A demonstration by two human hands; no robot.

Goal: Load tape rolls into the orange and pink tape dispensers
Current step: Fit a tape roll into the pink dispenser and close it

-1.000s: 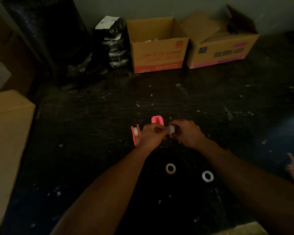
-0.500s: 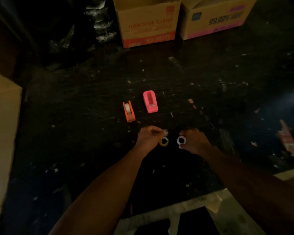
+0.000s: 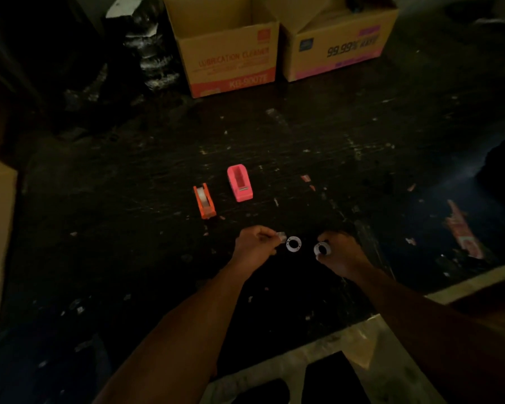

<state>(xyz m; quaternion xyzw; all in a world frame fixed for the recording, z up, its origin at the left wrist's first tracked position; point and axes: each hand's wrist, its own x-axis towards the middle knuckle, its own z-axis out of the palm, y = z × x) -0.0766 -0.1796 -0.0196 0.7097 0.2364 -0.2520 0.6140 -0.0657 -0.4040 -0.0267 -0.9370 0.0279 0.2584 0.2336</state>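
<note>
Dim view of the work floor, read from your body outward. Nearest to you lies a pale slab at the lower edge, with both forearms crossing above it. Your right hand is clenched around a white tape roll, its open core facing the camera. Your left hand pinches a small pale scrap at its fingertips; whether this is a tape end or backing cannot be told. A second roll lies flat on the dark floor just beside those fingertips, apparently untouched. A second ago both hands were bunched together up beside the dispensers; they have since drawn back toward you to where the rolls lay, and the right one has taken a roll up. Beyond the hands, apart from them, the orange dispenser stands with a pale translucent roll seated in its well, so that half of the job looks done. Just to its right the pink dispenser shows an empty slot with the cutter at its near end. You are therefore judged to be fetching the roll for the pink one; the next move calls for carrying it forward and dropping it squarely into that slot, loose end toward the cutter. Farthest off, two open cardboard boxes stand side by side.
</note>
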